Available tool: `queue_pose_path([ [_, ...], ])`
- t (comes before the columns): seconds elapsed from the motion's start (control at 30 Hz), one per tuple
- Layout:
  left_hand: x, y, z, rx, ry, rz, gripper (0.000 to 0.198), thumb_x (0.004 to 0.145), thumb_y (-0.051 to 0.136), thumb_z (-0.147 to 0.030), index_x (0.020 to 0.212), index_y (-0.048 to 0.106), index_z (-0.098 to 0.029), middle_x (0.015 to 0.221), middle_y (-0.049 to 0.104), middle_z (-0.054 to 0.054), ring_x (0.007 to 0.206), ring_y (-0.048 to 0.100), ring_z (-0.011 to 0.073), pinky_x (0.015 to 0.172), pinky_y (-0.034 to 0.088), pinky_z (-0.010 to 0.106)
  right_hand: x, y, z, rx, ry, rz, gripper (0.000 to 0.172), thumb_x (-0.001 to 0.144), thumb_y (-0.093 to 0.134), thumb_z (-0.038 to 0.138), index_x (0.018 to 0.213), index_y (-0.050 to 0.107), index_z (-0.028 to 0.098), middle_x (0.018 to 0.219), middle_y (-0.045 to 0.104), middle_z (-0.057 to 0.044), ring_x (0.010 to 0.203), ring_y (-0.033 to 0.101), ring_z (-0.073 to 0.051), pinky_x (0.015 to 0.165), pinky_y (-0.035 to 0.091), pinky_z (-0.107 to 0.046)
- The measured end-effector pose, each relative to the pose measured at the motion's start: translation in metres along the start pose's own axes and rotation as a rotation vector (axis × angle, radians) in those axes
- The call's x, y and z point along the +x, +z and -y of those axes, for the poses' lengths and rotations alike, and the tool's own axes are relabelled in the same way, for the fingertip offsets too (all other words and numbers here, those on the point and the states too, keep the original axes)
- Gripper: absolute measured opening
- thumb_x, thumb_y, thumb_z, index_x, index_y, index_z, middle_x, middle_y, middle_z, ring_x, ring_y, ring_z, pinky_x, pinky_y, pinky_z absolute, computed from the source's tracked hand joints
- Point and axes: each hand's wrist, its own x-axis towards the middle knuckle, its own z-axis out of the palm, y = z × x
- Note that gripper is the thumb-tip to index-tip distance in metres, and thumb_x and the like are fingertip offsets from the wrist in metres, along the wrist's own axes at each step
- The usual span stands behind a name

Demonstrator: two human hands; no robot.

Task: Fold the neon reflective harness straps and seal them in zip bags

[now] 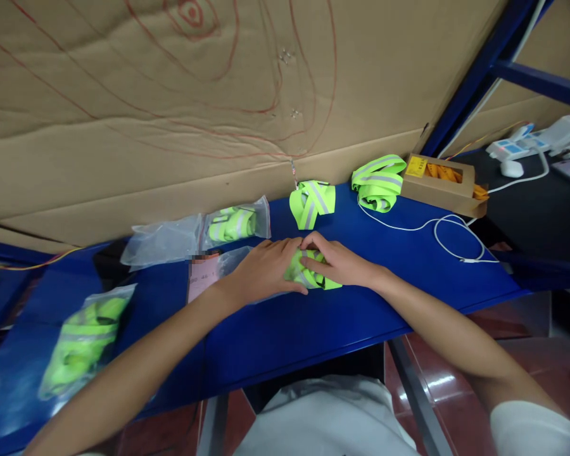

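Observation:
A bundle of neon yellow-green reflective strap (pixel 331 284) with grey stripes lies at the front middle of the table, partly inside a clear plastic bag (pixel 234 258). My left hand (pixel 263 271) grips the bag around its mouth, thumb low and fingers over the top. From the other side, my right hand (pixel 341 261) has its curled fingers on the strap, and the hands meet at the fingertips. Behind them lie a loose folded reflective strap (pixel 308 206) and a larger rolled one (pixel 380 183), both unbagged.
Left on the blue table (pixel 285 335) are a bagged strap (pixel 85 339), another bagged strap (pixel 232 223), a flat clear bag (pixel 164 240) and a pink paper-like item (pixel 203 275). A cardboard box (pixel 444 190), white cable (pixel 456 218) and power strip (pixel 513 149) are right. Cardboard (pixel 171 145) walls the back.

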Motion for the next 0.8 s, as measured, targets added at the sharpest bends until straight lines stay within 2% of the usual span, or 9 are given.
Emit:
queue_pose_path([
  [0.17, -0.001, 0.012, -0.011, 0.114, -0.003, -0.061, 0.107, 0.071, 0.081, -0.07, 0.148, 0.038, -0.01, 0.122, 0.071, 0.018, 0.113, 0.069, 0.038, 0.095, 0.049, 0.047, 0.003, 0.014, -0.007, -0.054, -0.1, -0.267, 0.016, 0.089, 0.064, 0.028, 0.093, 0.05, 0.022, 0.094, 0.063, -0.003, 0.09, 0.062, -0.018, 0.082, 0.049, -0.031],
  [0.23, -0.001, 0.014, -0.008, 0.072, -0.007, -0.073, 0.109, 0.071, 0.082, -0.069, 0.151, 0.034, -0.012, 0.128, 0.069, 0.018, 0.118, 0.068, 0.0368, 0.096, 0.05, 0.045, 0.002, 0.012, -0.007, -0.033, -0.122, -0.231, 0.017, 0.089, 0.066, 0.029, 0.097, 0.054, 0.021, 0.097, 0.065, -0.004, 0.092, 0.063, -0.018, 0.086, 0.05, -0.033],
  [0.3, -0.002, 0.014, -0.003, 0.023, -0.036, -0.085, 0.108, 0.072, 0.082, -0.068, 0.152, 0.033, -0.014, 0.135, 0.066, 0.018, 0.123, 0.066, 0.0358, 0.099, 0.05, 0.044, 0.001, 0.007, -0.006, -0.003, -0.164, -0.128, 0.03, 0.088, 0.072, 0.035, 0.109, 0.057, 0.02, 0.107, 0.067, -0.006, 0.099, 0.065, -0.02, 0.092, 0.052, -0.035],
  [0.37, -0.004, 0.014, 0.001, -0.013, -0.075, -0.092, 0.108, 0.073, 0.08, -0.07, 0.153, 0.033, -0.015, 0.14, 0.064, 0.019, 0.124, 0.066, 0.036, 0.099, 0.051, 0.044, 0.001, 0.002, -0.005, 0.012, -0.206, -0.045, 0.043, 0.086, 0.076, 0.039, 0.121, 0.059, 0.021, 0.124, 0.065, -0.01, 0.115, 0.064, -0.022, 0.103, 0.05, -0.039],
  [0.43, -0.006, 0.012, 0.002, -0.036, -0.096, -0.098, 0.108, 0.073, 0.079, -0.071, 0.153, 0.032, -0.017, 0.141, 0.063, 0.019, 0.122, 0.067, 0.0367, 0.098, 0.052, 0.044, 0.001, 0.002, -0.005, 0.016, -0.212, -0.046, 0.042, 0.088, 0.075, 0.037, 0.125, 0.062, 0.022, 0.135, 0.06, -0.011, 0.129, 0.058, -0.024, 0.111, 0.045, -0.042],
  [0.5, -0.007, 0.011, -0.001, -0.035, -0.091, -0.105, 0.106, 0.074, 0.08, -0.068, 0.154, 0.031, -0.018, 0.141, 0.064, 0.019, 0.121, 0.068, 0.0368, 0.098, 0.052, 0.044, 0.001, 0.007, -0.005, 0.047, -0.137, -0.113, 0.038, 0.088, 0.076, 0.034, 0.121, 0.063, 0.023, 0.131, 0.062, -0.01, 0.126, 0.06, -0.023, 0.109, 0.047, -0.042],
  [0.63, -0.003, 0.011, -0.006, -0.011, -0.078, -0.121, 0.106, 0.076, 0.083, -0.06, 0.156, 0.028, -0.019, 0.14, 0.065, 0.018, 0.121, 0.068, 0.0361, 0.1, 0.051, 0.043, 0.004, 0.015, -0.008, 0.18, 0.096, -0.259, 0.046, 0.074, 0.087, 0.039, 0.109, 0.062, 0.022, 0.108, 0.071, -0.002, 0.099, 0.068, -0.02, 0.089, 0.053, -0.035],
  [0.7, 0.0, 0.011, -0.004, -0.03, -0.122, -0.125, 0.107, 0.075, 0.082, -0.064, 0.156, 0.029, -0.02, 0.143, 0.063, 0.018, 0.121, 0.068, 0.0376, 0.099, 0.052, 0.043, 0.005, 0.01, -0.011, 0.2, 0.082, -0.193, 0.045, 0.078, 0.083, 0.042, 0.113, 0.064, 0.021, 0.111, 0.073, -0.003, 0.1, 0.068, -0.02, 0.091, 0.053, -0.034],
  [0.8, 0.002, 0.012, 0.002, -0.087, -0.244, -0.1, 0.112, 0.071, 0.078, -0.075, 0.156, 0.03, -0.021, 0.136, 0.067, 0.017, 0.117, 0.07, 0.0409, 0.092, 0.055, 0.045, 0.007, -0.004, -0.014, 0.152, -0.08, -0.008, 0.043, 0.09, 0.071, 0.039, 0.128, 0.064, 0.02, 0.129, 0.069, -0.009, 0.118, 0.065, -0.023, 0.103, 0.05, -0.038],
])
